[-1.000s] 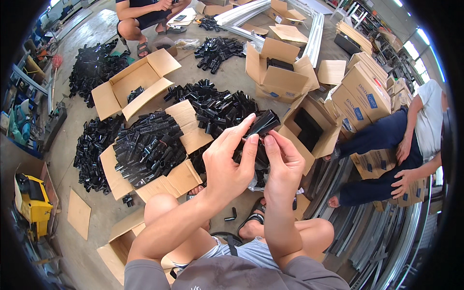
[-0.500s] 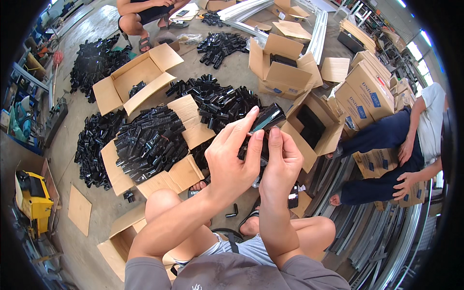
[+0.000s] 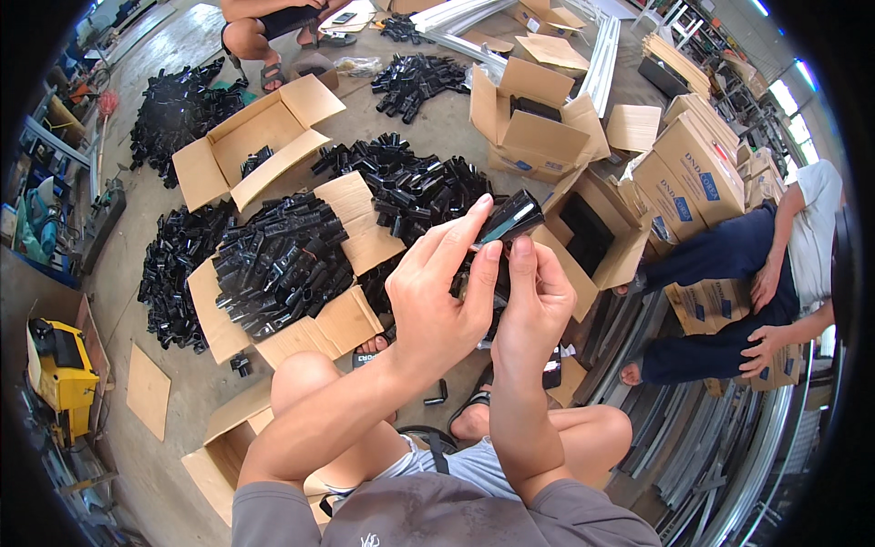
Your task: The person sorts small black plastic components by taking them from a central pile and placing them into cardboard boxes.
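A short, glossy black tube-shaped piece [image 3: 518,217] is held up in front of me, tilted, its wider end toward the upper right. My left hand [image 3: 445,287] grips it from the left between fingers and thumb. The thumb and fingers of my right hand [image 3: 536,284] pinch its lower side, and much of the piece is hidden behind both hands. Beyond my left hand lies a heap of similar black pieces [image 3: 428,196]. An open cardboard box [image 3: 342,314], filled with more of them, stands to its left.
Open cartons stand at the far left [image 3: 219,169], far right [image 3: 538,146] and nearer right [image 3: 620,269]. One person [image 3: 255,46] squats at the back; another [image 3: 766,273] sits at right by metal strips [image 3: 674,447]. A yellow machine [image 3: 64,374] is at left. A loose black piece [image 3: 437,393] lies between my feet.
The black piece has turned slightly in my fingers, and the shine along it has shifted. Both hands have barely moved.
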Demonstrator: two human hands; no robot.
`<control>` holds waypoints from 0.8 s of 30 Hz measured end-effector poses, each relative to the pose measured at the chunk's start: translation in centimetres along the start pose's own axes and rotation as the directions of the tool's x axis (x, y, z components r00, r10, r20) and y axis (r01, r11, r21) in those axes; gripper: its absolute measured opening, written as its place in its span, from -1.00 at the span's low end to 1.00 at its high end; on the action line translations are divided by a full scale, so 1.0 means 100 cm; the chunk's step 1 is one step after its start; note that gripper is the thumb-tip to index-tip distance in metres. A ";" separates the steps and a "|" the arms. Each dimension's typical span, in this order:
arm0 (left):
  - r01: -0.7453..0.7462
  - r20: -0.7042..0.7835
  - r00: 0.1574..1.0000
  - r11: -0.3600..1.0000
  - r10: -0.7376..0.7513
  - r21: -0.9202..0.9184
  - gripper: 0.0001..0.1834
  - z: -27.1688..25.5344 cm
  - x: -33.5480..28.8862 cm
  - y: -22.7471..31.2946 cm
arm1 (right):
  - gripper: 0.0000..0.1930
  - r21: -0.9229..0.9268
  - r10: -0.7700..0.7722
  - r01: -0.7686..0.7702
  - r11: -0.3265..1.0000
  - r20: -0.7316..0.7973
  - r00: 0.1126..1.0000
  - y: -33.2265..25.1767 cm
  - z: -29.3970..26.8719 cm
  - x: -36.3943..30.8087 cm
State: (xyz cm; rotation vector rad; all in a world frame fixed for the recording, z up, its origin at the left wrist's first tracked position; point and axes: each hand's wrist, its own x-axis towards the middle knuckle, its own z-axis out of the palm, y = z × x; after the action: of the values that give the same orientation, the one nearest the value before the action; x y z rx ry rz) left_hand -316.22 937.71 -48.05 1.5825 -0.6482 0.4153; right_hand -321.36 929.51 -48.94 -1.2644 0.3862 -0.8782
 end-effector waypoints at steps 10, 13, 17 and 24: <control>-0.004 0.006 1.000 1.000 0.004 -0.012 -0.60 0.001 -0.001 -0.002 | -0.82 -0.095 0.014 0.001 0.995 0.158 0.987 -0.010 -0.017 0.000; -0.004 0.019 1.000 1.000 0.004 -0.008 -0.60 0.002 -0.002 -0.002 | -0.82 -0.034 0.061 -0.057 0.998 0.123 0.990 -0.008 -0.014 0.000; 0.004 0.008 1.000 1.000 -0.004 -0.019 -0.60 0.002 -0.003 -0.001 | -0.81 -0.008 -0.025 0.026 1.000 0.069 0.997 -0.004 -0.015 -0.001; -0.012 0.003 1.000 1.000 0.012 -0.011 -0.59 0.003 -0.002 -0.002 | -0.82 -0.064 -0.061 0.067 0.996 0.096 0.993 -0.003 -0.013 -0.003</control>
State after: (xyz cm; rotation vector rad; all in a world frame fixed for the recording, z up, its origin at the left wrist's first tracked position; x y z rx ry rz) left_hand -316.31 937.49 -48.41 1.5701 -0.6615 0.4183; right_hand -322.56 928.85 -49.11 -1.3812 0.3032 -0.8621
